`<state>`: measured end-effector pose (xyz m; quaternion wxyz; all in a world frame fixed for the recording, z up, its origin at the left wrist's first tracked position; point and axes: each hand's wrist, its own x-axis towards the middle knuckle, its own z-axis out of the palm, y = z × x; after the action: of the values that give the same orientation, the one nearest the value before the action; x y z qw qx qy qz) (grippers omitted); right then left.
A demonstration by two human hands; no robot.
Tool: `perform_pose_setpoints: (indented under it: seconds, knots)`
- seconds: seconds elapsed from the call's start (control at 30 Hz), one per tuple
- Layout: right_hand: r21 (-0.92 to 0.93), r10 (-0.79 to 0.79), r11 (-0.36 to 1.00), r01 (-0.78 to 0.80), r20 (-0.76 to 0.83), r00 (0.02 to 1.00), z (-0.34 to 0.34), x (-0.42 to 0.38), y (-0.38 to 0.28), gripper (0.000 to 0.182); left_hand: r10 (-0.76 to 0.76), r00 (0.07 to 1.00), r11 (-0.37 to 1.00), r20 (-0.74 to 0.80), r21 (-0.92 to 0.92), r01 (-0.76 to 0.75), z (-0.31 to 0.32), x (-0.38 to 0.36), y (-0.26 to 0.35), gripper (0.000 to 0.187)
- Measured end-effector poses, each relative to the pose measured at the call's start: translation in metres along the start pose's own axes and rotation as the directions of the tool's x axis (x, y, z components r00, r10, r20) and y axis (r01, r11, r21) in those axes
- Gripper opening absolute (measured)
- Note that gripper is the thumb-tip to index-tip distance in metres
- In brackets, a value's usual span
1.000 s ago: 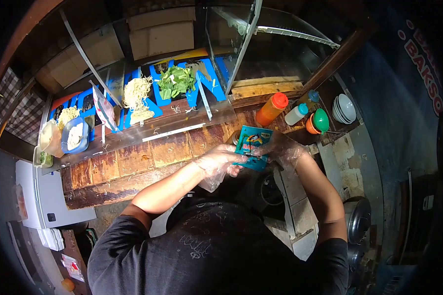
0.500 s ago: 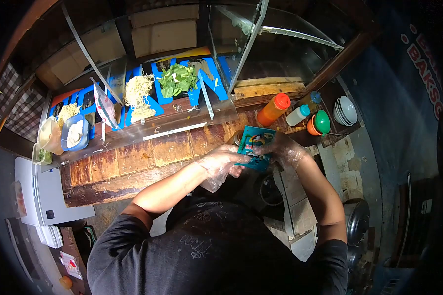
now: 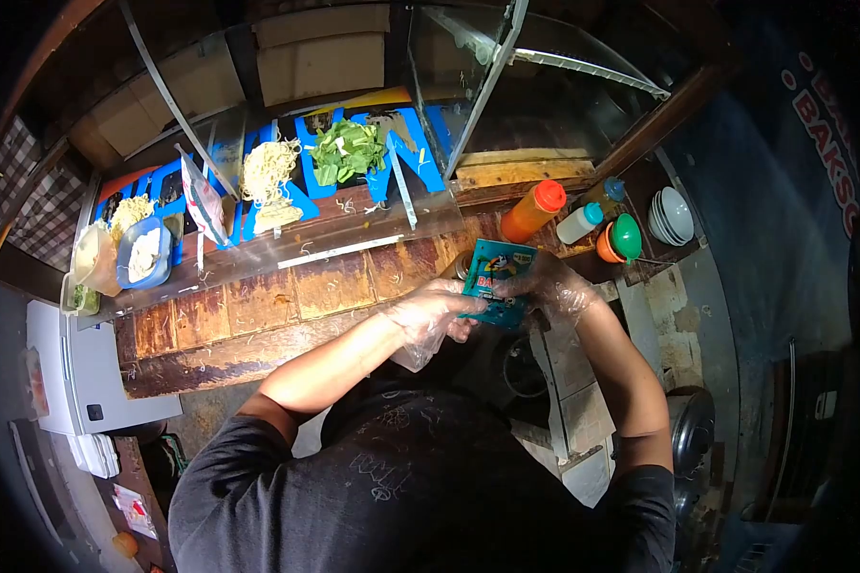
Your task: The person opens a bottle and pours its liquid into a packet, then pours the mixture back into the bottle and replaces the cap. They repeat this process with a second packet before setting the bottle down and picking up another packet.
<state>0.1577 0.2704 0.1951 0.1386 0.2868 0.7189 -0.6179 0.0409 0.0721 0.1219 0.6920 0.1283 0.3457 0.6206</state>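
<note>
A teal printed packet (image 3: 499,263) is held upright in front of my chest, over the near edge of the wooden counter. My left hand (image 3: 437,311), in a clear plastic glove, grips its lower left side with the thumb across the front. On the packet's right side my right hand (image 3: 548,285), gloved the same way, is closed with its fingers over the print. Part of a brown jar (image 3: 462,265) shows just behind the packet's left edge. Beyond it stand an orange sauce bottle (image 3: 532,212) with a red cap and a white bottle (image 3: 579,224) with a turquoise cap.
Noodles (image 3: 269,177) and chopped greens (image 3: 347,154) lie on the raised shelf, near a blue container (image 3: 145,256). Stacked white bowls (image 3: 671,216) and a green strainer (image 3: 626,236) are at right. A metal frame post (image 3: 485,91) rises behind the counter.
The packet's top has shifted very slightly upward and tilted a little. Both hands keep their hold on it in nearly the same place.
</note>
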Motion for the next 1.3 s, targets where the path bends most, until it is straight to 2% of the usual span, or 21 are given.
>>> perform_pose_setpoints:
  seconds: [0.37,0.57,0.67,0.83,1.07,1.13,1.3]
  knots:
    - [0.045,0.010,0.999,-0.011,0.016,1.000,0.002,-0.005,-0.009,0.060,0.026,1.000,0.999,-0.016,-0.024,-0.027,-0.004,0.006,-0.013,0.016]
    - [-0.015,0.027,1.000,-0.027,-0.015,1.000,0.005,-0.008,-0.021,0.059,0.078,0.996,0.997,-0.032,0.011,-0.077,-0.004,0.010,-0.022,0.016]
    - [-0.034,0.038,0.999,-0.036,0.065,0.997,0.004,-0.005,-0.022,0.062,0.087,0.996,0.996,-0.037,-0.016,-0.087,0.000,0.008,-0.022,0.016]
    - [-0.038,0.013,0.999,-0.014,-0.024,1.000,0.012,-0.016,-0.036,0.068,0.091,0.996,0.995,-0.003,-0.037,-0.091,-0.002,0.009,-0.021,0.016]
    - [0.047,-0.011,0.999,0.011,0.002,1.000,0.005,-0.005,-0.020,0.075,0.067,0.998,0.993,-0.014,-0.096,-0.068,-0.003,0.012,-0.022,0.016]
    - [-0.026,0.019,0.999,-0.020,-0.021,1.000,0.006,-0.008,-0.026,0.083,0.062,0.998,0.994,-0.023,-0.089,-0.064,-0.002,0.010,-0.020,0.016]
    - [-0.048,0.015,0.999,-0.017,-0.044,0.999,0.007,-0.013,-0.032,0.094,0.063,0.998,0.993,-0.021,-0.098,-0.065,-0.002,0.011,-0.020,0.015]
